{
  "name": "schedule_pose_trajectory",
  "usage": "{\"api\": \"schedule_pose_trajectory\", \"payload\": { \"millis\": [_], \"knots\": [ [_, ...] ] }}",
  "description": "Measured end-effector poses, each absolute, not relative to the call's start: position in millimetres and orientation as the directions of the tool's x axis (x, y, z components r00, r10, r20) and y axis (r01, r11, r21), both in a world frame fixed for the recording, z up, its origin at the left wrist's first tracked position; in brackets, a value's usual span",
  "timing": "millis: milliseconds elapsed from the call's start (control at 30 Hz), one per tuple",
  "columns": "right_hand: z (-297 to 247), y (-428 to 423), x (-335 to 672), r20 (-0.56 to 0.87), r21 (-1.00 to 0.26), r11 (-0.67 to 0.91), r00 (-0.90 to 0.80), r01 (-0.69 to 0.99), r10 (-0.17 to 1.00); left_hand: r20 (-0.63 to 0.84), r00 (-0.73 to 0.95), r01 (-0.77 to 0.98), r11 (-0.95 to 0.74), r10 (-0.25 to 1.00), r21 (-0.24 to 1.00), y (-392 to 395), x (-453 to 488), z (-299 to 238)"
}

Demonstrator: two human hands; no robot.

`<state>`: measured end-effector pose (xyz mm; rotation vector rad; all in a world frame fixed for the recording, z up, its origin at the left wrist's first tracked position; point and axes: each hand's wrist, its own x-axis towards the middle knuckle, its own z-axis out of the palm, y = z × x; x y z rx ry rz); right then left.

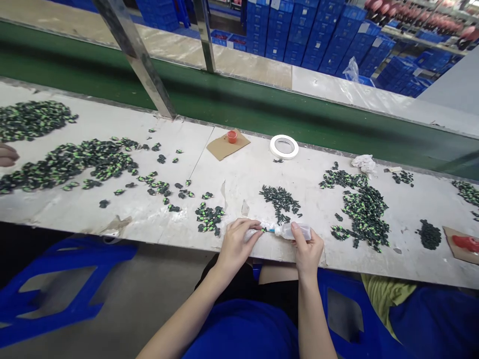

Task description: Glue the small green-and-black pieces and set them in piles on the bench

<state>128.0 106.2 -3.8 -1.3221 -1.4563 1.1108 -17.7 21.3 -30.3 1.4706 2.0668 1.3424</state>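
Small green-and-black piece (264, 230) and bottle (294, 231) in two hands, over the worktop (247, 172).
The left hand (237, 240) had its fingers pinched narrowly on the piece, near the front edge of the worktop. The right hand (309, 247) had its fingers closed around the translucent bottle, whose blue tip (270, 231) pointed at the piece; whether they touched, I could not tell. Behind the bottle lay a heap of dark parts (281, 200), and farther back a white tape roll (276, 148).
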Motion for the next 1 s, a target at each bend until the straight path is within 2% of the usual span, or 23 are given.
{"api": "schedule_pose_trajectory", "payload": {
  "millis": [600, 1000],
  "knots": [
    [-4.7, 107.7, 128.1, -0.015, -0.977, -0.01, -0.02, 0.212, 1.0, 0.284, -0.453, 0.602, 0.055, 0.845, 0.797, 22.6, -17.8, -29.7],
    [-4.7, 107.4, 127.1, 0.024, -0.969, 0.041, -0.075, 0.245, 0.997, 0.278, -0.45, 0.609, 0.063, 0.849, 0.791, 21.3, -18.3, -27.9]
  ]
}}
